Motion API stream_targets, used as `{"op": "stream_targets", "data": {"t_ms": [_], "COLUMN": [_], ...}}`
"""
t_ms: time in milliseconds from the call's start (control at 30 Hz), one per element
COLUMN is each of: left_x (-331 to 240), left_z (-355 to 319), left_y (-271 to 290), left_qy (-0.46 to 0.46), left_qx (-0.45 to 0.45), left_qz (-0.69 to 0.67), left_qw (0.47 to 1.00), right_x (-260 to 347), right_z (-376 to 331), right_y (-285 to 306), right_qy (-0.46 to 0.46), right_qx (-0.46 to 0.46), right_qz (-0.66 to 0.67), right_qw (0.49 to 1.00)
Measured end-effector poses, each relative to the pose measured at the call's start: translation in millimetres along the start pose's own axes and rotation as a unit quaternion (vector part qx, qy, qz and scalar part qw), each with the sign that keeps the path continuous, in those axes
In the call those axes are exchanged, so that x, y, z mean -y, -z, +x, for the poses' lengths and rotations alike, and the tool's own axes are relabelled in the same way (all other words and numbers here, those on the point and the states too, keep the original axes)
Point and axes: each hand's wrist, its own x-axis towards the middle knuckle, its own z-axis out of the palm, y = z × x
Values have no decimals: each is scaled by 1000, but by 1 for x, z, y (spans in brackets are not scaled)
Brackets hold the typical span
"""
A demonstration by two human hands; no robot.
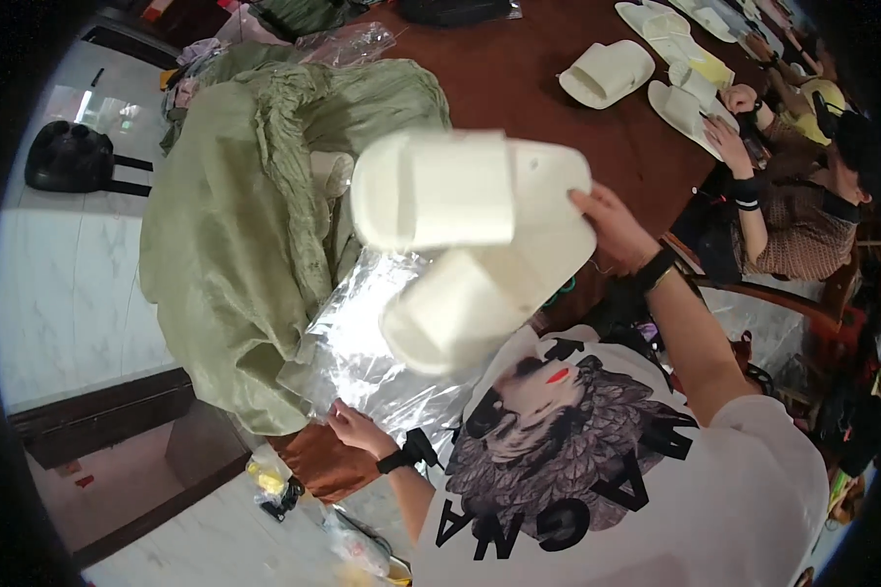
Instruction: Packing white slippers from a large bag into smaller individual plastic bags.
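A pair of cream slide slippers [548, 210] is in my right hand [616, 233], gripped at the heel ends, with the wide straps turned to the left. They are slightly blurred and hang over a clear plastic bag [357, 318]. Low on the left, my left hand [360, 431] has its fingers closed on the near edge of that bag. Beside the bag stands a big pale green woven sack [220, 225] with its mouth gathered open. Part of a light-coloured slipper [333, 174] shows in the sack's mouth; whatever lies deeper is hidden.
Across the reddish-brown table [519, 73], a loose cream slipper [607, 73] and several more lie towards the far right. A co-worker's hand [729, 145] touches one of them. A black stool [69, 157] stands on the pale floor at left.
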Motion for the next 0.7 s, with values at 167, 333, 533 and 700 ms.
{"op": "stream_targets", "data": {"t_ms": [167,333,533,700], "left_x": [-38,-40,-105,-226], "left_z": [-13,-21,-17,7], "left_y": [18,27,31,-6], "left_qy": [85,-30,-167,-218], "left_qx": [25,-54,25,248], "left_qz": [-95,18,-26,-186], "left_qw": [992,998,985,926], "right_x": [-19,12,24,12], "right_z": [25,59,64,34], "right_y": [-16,32,45,21], "right_qy": [-11,83,103,50], "right_qx": [42,-53,-88,-23], "right_qz": [20,13,40,-4], "right_qw": [999,995,990,998]}}
